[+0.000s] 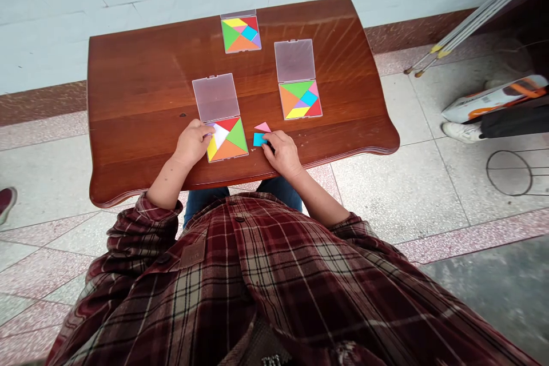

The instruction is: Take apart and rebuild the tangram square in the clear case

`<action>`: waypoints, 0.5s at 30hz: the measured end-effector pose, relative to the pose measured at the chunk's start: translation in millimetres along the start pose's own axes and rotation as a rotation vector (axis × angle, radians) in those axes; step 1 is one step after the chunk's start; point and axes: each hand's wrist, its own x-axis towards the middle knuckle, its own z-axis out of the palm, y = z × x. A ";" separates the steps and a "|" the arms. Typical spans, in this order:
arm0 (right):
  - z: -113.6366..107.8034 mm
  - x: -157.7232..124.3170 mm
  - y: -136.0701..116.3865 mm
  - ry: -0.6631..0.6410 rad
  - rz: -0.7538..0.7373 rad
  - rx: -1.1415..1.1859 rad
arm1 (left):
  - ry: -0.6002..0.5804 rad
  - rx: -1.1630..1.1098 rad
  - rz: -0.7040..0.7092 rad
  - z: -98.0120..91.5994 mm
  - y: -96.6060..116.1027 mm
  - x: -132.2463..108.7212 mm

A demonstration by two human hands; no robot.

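Observation:
An open tangram case [246,152] lies near the front edge, its clear lid [215,98] folded back. Red, green, orange, yellow and purple pieces are in it around a white gap. My left hand [193,142] is closed at its upper left corner, fingertips on the purple piece [211,125]. To the right, my right hand [282,152] is closed with its fingertips on the blue square [258,139], which lies on the table. Just above the square is a pink triangle [263,127].
On the brown table [141,103] two more tangram cases hold coloured pieces, one [301,99] at the right and one [241,34] at the back. Crutches [450,34] lean at the right. A person's shoe [462,132] and a wire ring [509,172] are on the floor.

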 end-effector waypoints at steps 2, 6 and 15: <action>-0.1 0.1 0.3 -0.006 0.005 0.006 | -0.021 0.022 0.026 1.8 -2.6 0.1; 0.0 -0.1 0.7 -0.018 0.011 0.014 | -0.056 0.036 0.032 1.3 -4.9 -1.0; -1.4 0.1 -1.0 -0.028 0.025 0.016 | -0.063 -0.016 -0.009 -0.7 -2.7 -1.6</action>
